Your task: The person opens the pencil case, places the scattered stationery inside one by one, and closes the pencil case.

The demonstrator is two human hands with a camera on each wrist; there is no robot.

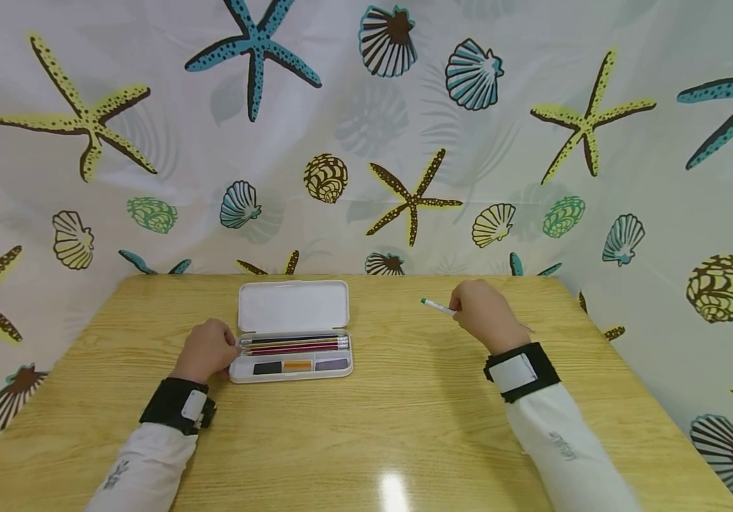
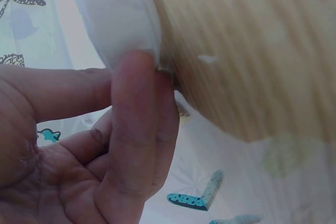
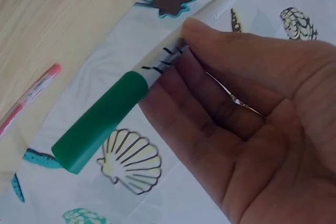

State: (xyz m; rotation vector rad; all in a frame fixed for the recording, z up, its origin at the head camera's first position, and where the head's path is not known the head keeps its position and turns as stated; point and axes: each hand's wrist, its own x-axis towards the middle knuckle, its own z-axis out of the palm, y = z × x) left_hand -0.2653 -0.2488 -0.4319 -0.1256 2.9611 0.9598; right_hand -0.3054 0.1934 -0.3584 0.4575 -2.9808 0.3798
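Note:
A white pencil case [image 1: 294, 377] lies with its lid [image 1: 293, 306] folded back on the left half of the table. Several pencils [image 1: 292, 347] lie side by side in its long compartment. Below them sit a black block [image 1: 267, 368], an orange block [image 1: 296, 365] and a purple block [image 1: 331, 365]. My left hand [image 1: 205, 350] pinches the left end of the case, its fingertips [image 2: 135, 72] on the white wall. Above the table on the right, my right hand [image 1: 484, 313] holds a white marker [image 3: 170, 48] with a green cap [image 3: 100, 121] between thumb and fingers.
A red-tipped clear pen [image 3: 26, 100] lies on the wooden table [image 1: 366, 434], mostly hidden behind the right hand in the head view. A white curtain [image 1: 340, 128] with starfish and shells hangs along the table's back and sides.

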